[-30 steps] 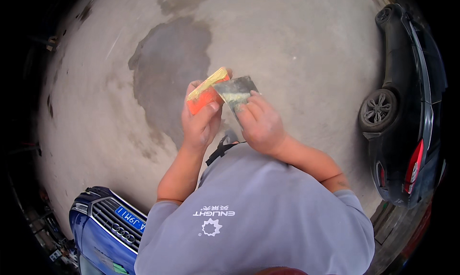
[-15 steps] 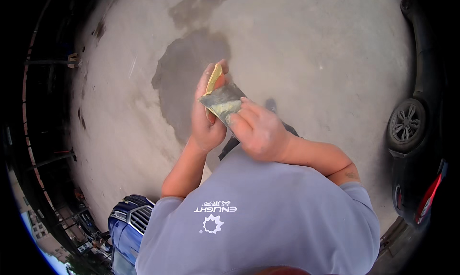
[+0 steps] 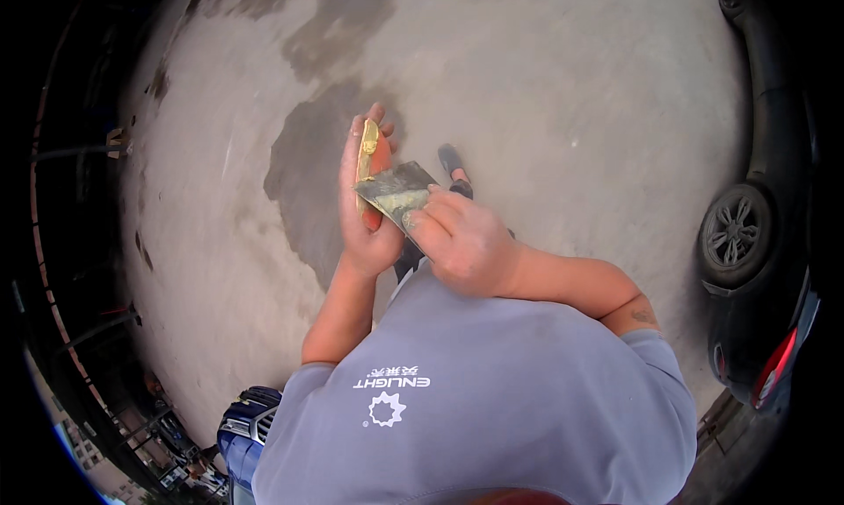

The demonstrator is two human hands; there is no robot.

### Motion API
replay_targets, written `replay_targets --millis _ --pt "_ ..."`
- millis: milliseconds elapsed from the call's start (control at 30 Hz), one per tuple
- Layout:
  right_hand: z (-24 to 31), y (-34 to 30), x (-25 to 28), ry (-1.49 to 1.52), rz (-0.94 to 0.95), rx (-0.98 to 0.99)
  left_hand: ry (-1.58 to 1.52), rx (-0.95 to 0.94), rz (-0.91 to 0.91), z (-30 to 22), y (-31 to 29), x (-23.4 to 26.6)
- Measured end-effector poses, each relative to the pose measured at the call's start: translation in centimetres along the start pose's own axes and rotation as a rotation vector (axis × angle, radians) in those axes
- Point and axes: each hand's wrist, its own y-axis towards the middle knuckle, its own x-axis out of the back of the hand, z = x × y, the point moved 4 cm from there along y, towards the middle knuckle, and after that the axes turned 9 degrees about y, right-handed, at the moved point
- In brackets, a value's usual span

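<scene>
My left hand [image 3: 362, 239] is held up with its fingers stretched along an orange-red, flat-looking piece [image 3: 381, 159] that rests against the palm. Thick yellow putty [image 3: 366, 145] coats the edge of this piece. In my right hand [image 3: 475, 248] is a dark, thin putty scraper [image 3: 394, 183], gripped between thumb and fingers. Pale yellow-green putty smears its face. The scraper's far left corner meets the putty-covered edge and hides part of the orange-red piece. Some right fingers are out of sight behind the blade.
Grey concrete floor with a dark wet-looking stain [image 3: 308, 175] lies beneath my hands. A dark car with a spoked wheel [image 3: 737, 231] stands on the right. At lower left is the front of a blue car [image 3: 242, 435]. One shoe [image 3: 450, 159] shows beyond the scraper.
Both hands sit slightly further left in view. The scraper has slid lower along the orange-red piece, uncovering more of it and its putty. A shoe has come into clearer view.
</scene>
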Motion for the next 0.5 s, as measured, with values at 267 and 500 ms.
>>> replay_targets --millis 267,500 --pt "-14.3 8.8 -0.1 -0.078 -0.002 -0.215 -0.057 -0.064 0.114 8.1 11.9 -0.6" --pt "-23.1 16.8 0.5 -0.186 -0.048 -0.046 -0.281 -0.064 0.136 13.5 27.4 -0.4"
